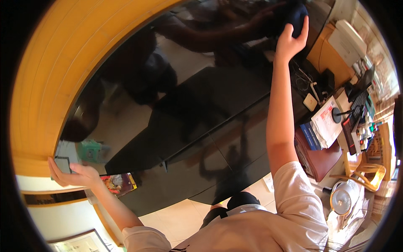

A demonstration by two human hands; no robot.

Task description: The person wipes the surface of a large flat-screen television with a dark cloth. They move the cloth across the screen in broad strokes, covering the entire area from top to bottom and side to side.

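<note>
A large glossy black television screen (126, 126) spans the view before me, full of reflections. At its lower left corner is my left hand (74, 174), with the thumb on the front and the fingers curled round the edge. My right arm reaches far up to the upper right part of the screen. There my right hand (292, 42) holds a dark blue cloth (296, 17) against the glass; some of its fingers are hidden by the cloth. Below the screen lies the glossy black top of a cabinet (176, 186).
Yellow wood panelling (53, 69) borders the screen. A colourful printed package (121, 184) lies near my left forearm. At right are cables, a small white box (310, 102), papers (327, 123), a blue book (310, 135), a brown leather-like bag (324, 162), a keyboard, a fan (343, 198) and a wooden chair (373, 173).
</note>
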